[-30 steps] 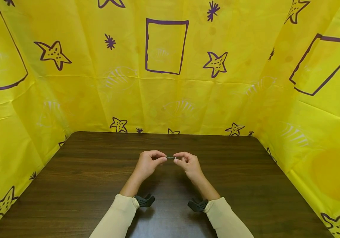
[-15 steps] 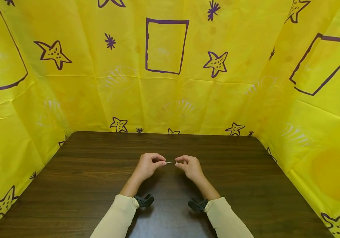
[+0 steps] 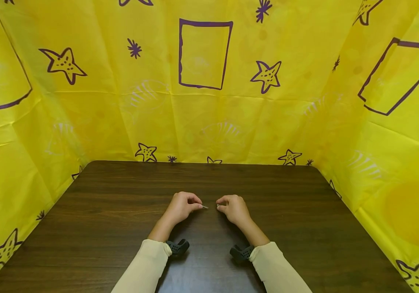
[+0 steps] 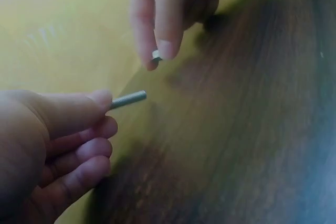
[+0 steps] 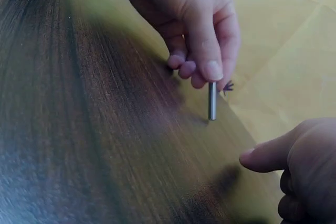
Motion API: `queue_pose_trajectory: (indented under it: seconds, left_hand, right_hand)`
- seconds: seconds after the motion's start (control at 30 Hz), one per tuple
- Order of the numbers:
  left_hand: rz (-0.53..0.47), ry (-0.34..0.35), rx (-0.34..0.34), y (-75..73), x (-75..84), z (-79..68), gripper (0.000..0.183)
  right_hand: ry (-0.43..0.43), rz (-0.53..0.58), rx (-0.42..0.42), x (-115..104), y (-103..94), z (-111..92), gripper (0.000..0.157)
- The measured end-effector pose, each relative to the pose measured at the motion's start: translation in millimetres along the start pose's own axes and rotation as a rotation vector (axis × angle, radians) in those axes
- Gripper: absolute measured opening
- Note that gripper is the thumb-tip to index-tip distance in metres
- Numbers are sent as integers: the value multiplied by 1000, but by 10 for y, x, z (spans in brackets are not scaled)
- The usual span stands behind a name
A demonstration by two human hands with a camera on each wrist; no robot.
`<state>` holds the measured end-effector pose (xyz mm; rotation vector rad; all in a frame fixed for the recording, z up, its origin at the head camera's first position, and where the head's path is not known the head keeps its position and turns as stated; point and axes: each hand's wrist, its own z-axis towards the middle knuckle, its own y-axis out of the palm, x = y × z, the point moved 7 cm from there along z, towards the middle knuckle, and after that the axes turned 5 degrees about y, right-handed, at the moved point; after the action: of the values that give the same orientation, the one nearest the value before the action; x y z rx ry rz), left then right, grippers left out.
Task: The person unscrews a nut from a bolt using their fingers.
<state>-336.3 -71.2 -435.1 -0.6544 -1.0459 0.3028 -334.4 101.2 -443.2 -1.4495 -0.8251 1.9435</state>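
Observation:
My left hand (image 3: 180, 206) pinches a thin silver bolt (image 4: 128, 99) between thumb and forefinger. Threads show on its bare end, which points toward my right hand; its other end is hidden in the fingers. Facing it, my right hand (image 3: 235, 208) pinches a small metal nut (image 4: 156, 55) at the fingertips, mostly covered by the thumb and finger. A short gap separates bolt and nut. In the right wrist view the bolt (image 5: 212, 100) sticks out below the left thumb, while the nut is hidden behind the right thumb (image 5: 262, 157).
Both hands are above a dark wood-grain table (image 3: 209, 179). Yellow cloth (image 3: 205, 110) printed with purple stars and frames stands around its back and sides. A dark strap mount sits on each wrist, below light sleeves (image 3: 141, 260).
The bolt and nut were almost end to end a second ago; now they are apart. Both hands have moved slightly down and toward me, and the bolt has tilted.

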Motion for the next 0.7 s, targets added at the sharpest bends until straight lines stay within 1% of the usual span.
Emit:
queue_pose_trajectory:
  seconds: [0.1,0.3,0.43,0.57,0.7]
  left_hand:
    - [43,14,5,2,-6,4,4]
    - [106,32,13,-12,-8,14,6]
    - [132,21,11,-10,-36,13,7]
    - [158,-7,-7,15,-71,5,6]
    - [162,-5,-24,47,-69,6,6]
  right_hand:
    - [-14,-37,8,-15,5,4,13]
    - [9,-106,1,-31,17,18,12]
    - [8,-118,-7,-48,19,27,13]
    - [-4,-125,-4,-41,18,22,13]
    - [-20,-121,-7,-19,14,0,14]
